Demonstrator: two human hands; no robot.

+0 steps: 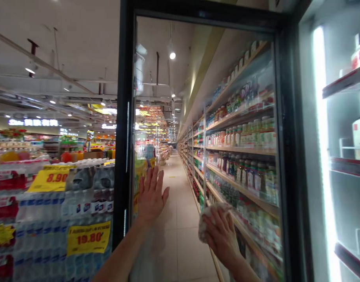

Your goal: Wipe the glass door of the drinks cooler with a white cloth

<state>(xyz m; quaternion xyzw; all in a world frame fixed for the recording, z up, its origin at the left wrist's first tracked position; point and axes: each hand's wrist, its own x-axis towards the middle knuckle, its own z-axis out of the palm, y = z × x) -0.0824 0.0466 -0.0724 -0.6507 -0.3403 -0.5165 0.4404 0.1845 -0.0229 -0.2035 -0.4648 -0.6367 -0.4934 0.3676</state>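
In front of me stands a glass door (180, 188) with a black frame (125, 137), swung out from a lit cooler. Fingers stretched and apart, my left hand (152, 192) lies against the left part of the pane and holds nothing. Lower and to the right, my right hand (222, 231) presses a crumpled pale cloth (204, 225) against the glass. The cloth sticks out past the fingers on the left and top; the rest is under the palm.
On the right, the cooler's bright light strip (325, 149) and shelves (347, 166) hold bottles. At left stand stacked packs of bottled water (39, 211) with yellow price signs (88, 237). Through the pane show long shelves of bottles (241, 133) and a tiled aisle (174, 196).
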